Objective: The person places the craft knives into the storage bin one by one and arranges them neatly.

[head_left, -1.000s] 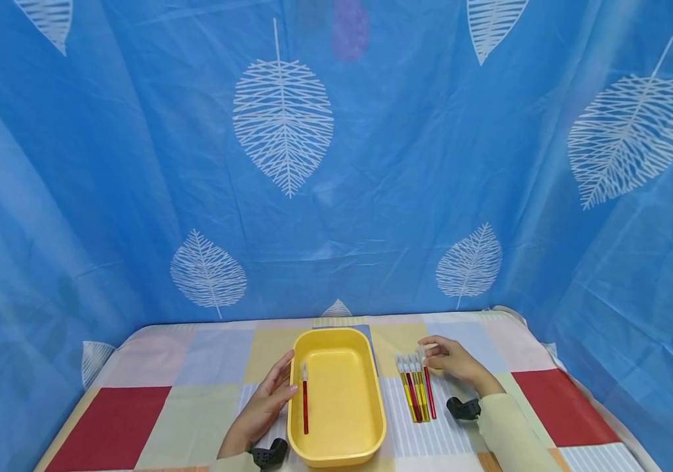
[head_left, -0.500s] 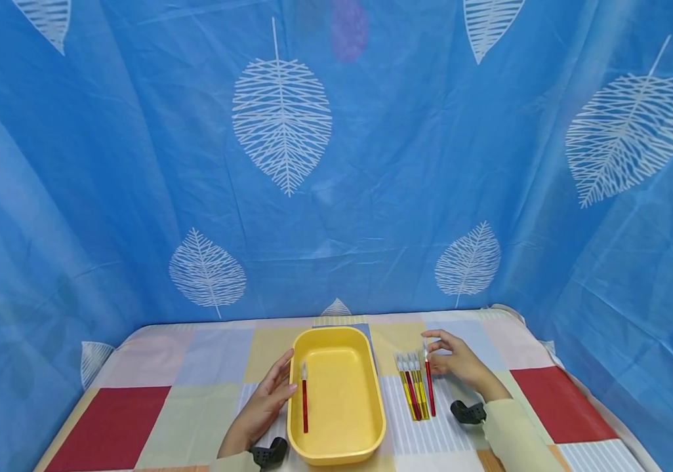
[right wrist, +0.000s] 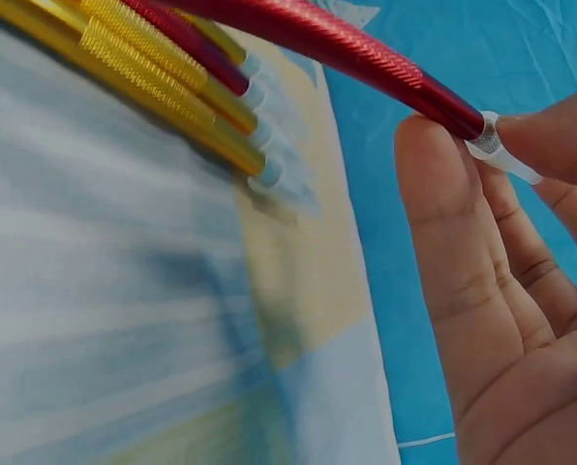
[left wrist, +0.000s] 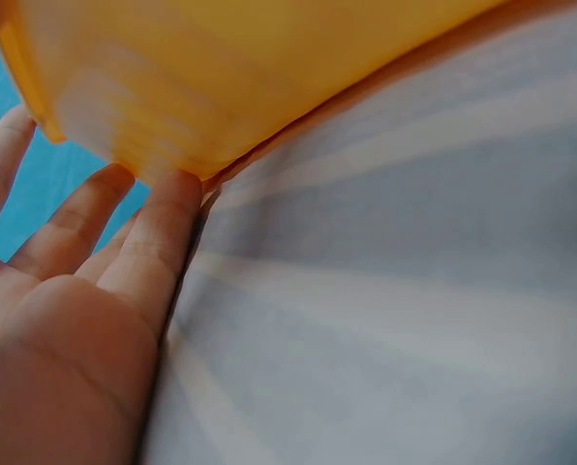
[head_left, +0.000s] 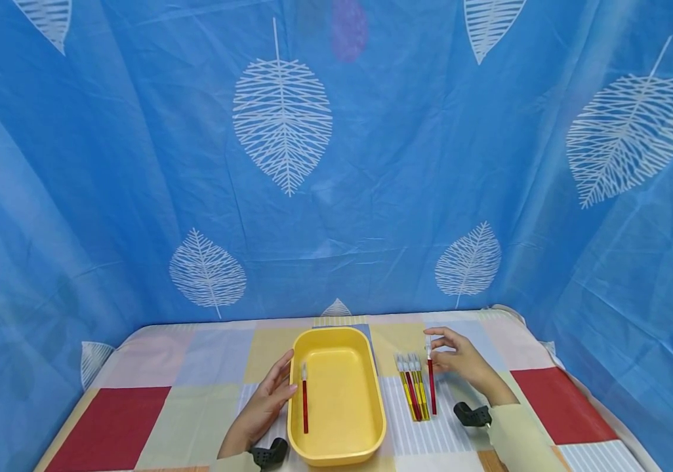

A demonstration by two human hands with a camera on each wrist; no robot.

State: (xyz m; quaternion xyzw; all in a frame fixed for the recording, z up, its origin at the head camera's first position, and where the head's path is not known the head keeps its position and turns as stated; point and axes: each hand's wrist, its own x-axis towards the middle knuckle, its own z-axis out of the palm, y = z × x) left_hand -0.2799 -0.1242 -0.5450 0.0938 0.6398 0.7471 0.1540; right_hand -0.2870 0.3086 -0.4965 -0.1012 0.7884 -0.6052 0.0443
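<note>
In my right hand (head_left: 460, 364) a red craft knife (head_left: 432, 387) is pinched between thumb and finger near its clear-capped end. The right wrist view shows its knurled red handle (right wrist: 337, 44) and the clear cap (right wrist: 501, 160) at the fingertips. My left hand (head_left: 265, 400) rests against the left side of a yellow plastic tray (head_left: 374, 400), its fairly straight fingers touching the outer wall (left wrist: 201, 87). Another red craft knife (head_left: 305, 406) lies lengthwise inside the tray, along its left side.
Several capped craft knives, gold ones (right wrist: 153, 63) and a red one (head_left: 412, 396), lie side by side between the tray and my right hand. A patchwork cloth (head_left: 201, 419) covers the table. Blue leaf-patterned curtains (head_left: 372, 164) surround it.
My right hand has drawn the red craft knife slightly to the right and up, away from the row. The left hand and tray have stayed put.
</note>
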